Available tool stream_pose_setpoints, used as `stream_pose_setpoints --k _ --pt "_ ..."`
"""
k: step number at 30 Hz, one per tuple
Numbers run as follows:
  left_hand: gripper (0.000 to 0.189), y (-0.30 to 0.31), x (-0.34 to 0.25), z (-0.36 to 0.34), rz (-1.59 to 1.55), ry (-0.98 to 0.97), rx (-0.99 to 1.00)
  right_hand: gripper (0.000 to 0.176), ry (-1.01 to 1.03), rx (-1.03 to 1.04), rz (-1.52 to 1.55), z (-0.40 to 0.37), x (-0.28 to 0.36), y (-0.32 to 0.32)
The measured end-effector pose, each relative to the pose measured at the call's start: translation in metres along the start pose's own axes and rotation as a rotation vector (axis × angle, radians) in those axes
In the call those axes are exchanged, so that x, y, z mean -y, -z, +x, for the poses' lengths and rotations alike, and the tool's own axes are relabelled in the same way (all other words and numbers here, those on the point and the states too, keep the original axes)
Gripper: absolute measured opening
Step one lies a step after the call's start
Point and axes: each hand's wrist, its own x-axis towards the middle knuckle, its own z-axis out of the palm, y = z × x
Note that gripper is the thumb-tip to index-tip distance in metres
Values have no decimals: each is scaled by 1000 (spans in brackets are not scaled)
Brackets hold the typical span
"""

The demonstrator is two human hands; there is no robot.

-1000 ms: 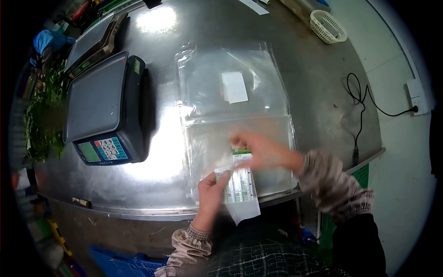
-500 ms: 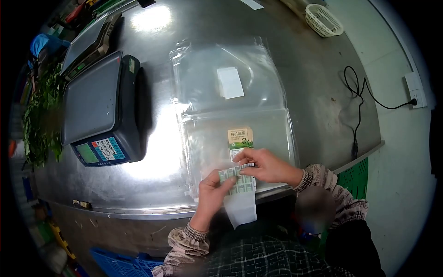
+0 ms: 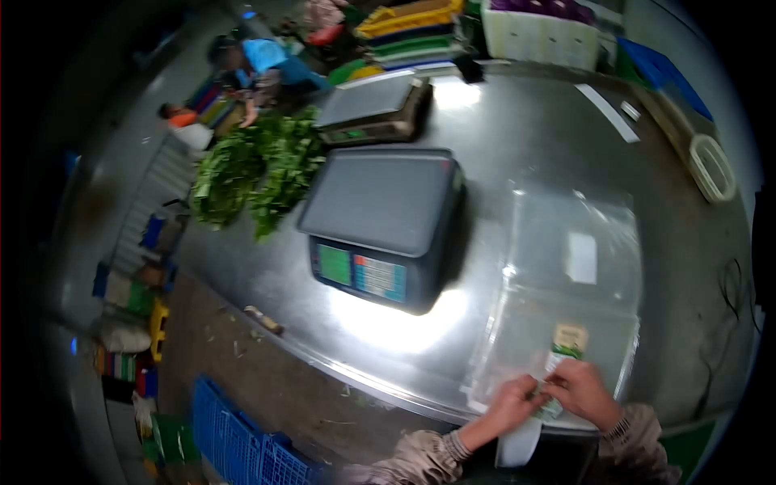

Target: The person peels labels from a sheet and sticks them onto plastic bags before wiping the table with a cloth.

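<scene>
The left hand is closed on a label sheet, thumb over the top of it; the right hand meets it from the other side, with its fingertips pinched on the same sheet, though the picture is too small to show if they have one label or only the edge. The grip sits over the near edge of the steel table, and below it a white backing strip hangs free past the table edge. Just beyond the grip lies a clear bag flat on the table, and on it a green label is already stuck, very near the right fingers; farther beyond is a second bag with a white label. To the left of the grip and farther off stands a scale, and past it a heap of greens. I judge that the risk is in the peeling; if the fingers pull too fast a label can curl and stick to itself or to a finger; the thin bag can also slide or wrinkle when pressed, so a label may land crooked; the loose strip can catch on the table edge.
</scene>
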Motion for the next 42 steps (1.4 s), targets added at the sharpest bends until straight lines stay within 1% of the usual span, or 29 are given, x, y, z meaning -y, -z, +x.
stream_pose_setpoints --k 1,3,6,7,9,10,11,12,13,14,15,16,17,19,20,23,26,29,30,32,33,34,35,36,37,39,41,42 --pt "31 0 -2 1 -22 -42 -30 14 -22 -33 0 -1 3 -1" --pt "28 7 -8 3 -114 193 92 12 40 -80 -50 0 6 -5" --pt "28 9 -11 5 -187 287 123 10 87 -123 -131 -3 10 -4" --pt "30 10 -9 6 -162 298 126 9 95 -132 -154 -5 10 -5" --pt "35 10 -8 7 -135 327 176 8 57 -132 -71 -6 13 -10" --pt "42 12 -6 8 11 331 219 8 -8 -145 -43 -15 8 -13" --pt "43 13 -2 6 161 366 272 12 26 -159 -31 -23 -16 -27" --pt "44 19 -12 7 67 398 278 11 -176 -109 200 -25 -15 -28" --pt "44 18 -4 1 52 299 241 11 -365 -110 605 -28 -16 -29" --pt "40 22 2 0 -87 349 253 9 -407 -161 592 -28 -26 -26" --pt "31 38 -25 6 -40 420 286 9 -587 -265 795 -26 -26 -19" --pt "25 41 -11 5 -97 420 262 10 -609 -419 963 -25 -38 -21" --pt "20 42 2 3 -141 423 229 10 -654 -473 972 -21 -38 -17" --pt "18 47 -10 10 -87 382 323 11 -734 -558 1008 -11 -37 -15" --pt "17 48 -15 11 -60 359 364 13 -706 -553 945 -8 -43 -21" --pt "19 38 -2 11 -53 -27 249 20 -514 -734 604 9 -78 -62" --pt "18 27 35 3 -28 -68 275 33 -563 -535 -103 13 -75 -47" --pt "19 28 32 1 -33 73 264 43 -539 -443 -208 -7 -74 12" --pt "20 28 32 3 -72 109 279 46 -515 -361 -66 -16 -77 14" --pt "23 36 25 5 -139 195 322 38 -307 -180 -317 -25 -55 -20" --pt "22 46 9 3 -214 261 420 35 -202 -97 -426 -27 -46 -35" --pt "22 59 -14 4 -286 319 509 32 -170 -126 -331 -24 -50 -39" --pt "22 65 -25 6 -367 378 587 29 -130 -143 -243 -20 -58 -41" --pt "23 62 -25 -7 -283 170 658 27 -105 -146 -140 -21 -56 -45" --pt "26 60 -28 -11 -310 111 815 22 -112 -135 -25 -21 -56 -41" --pt "23 58 -35 -6 -198 200 734 23 -299 69 116 -15 -47 -16" --pt "20 50 -9 5 -113 -71 450 19 -200 74 124 -6 -61 -2" --pt "15 43 9 7 -27 -62 448 17 -311 12 93 13 -63 14"
